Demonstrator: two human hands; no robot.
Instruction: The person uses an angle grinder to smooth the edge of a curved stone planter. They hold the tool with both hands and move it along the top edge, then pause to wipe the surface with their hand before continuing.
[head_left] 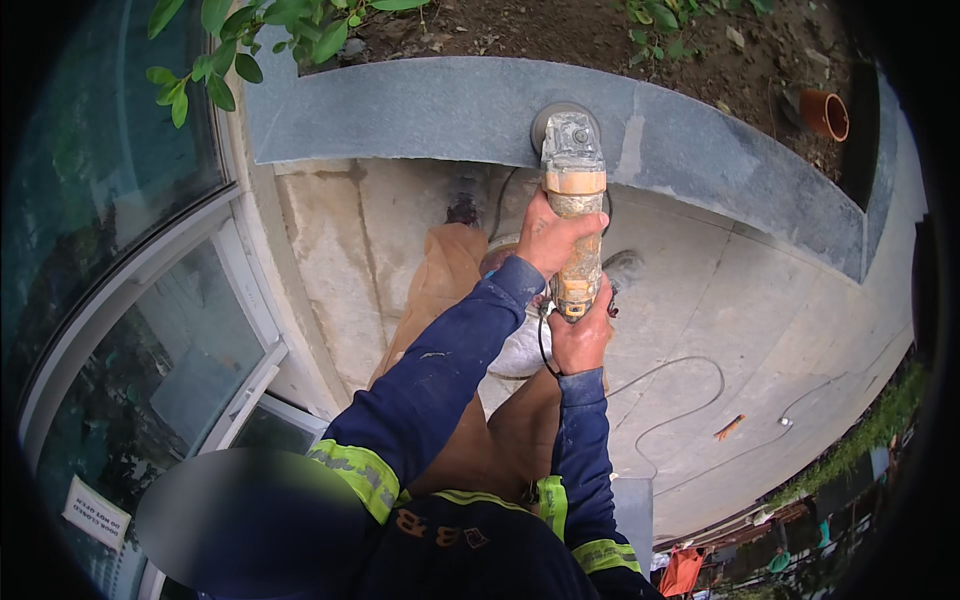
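Observation:
An angle grinder (577,215), yellow and caked with pale dust, is held out in front of me in both hands. Closed round the front of its body is my left hand (543,238). My right hand (584,338) grips the rear end, where a black cable (544,345) comes out. The round disc (539,128) at the grinder's head lies over the grey stone ledge (430,105); its underside is hidden, so whether it touches the stone I cannot tell. A paler smear (633,140) marks the ledge just right of the disc.
Behind the ledge is a soil bed (560,35) with leafy branches (240,50) and an orange-brown pot (824,115). A glass door (160,350) stands at left. Across the pavement (700,300) at right runs a loose cable (722,385), near an orange scrap (729,428).

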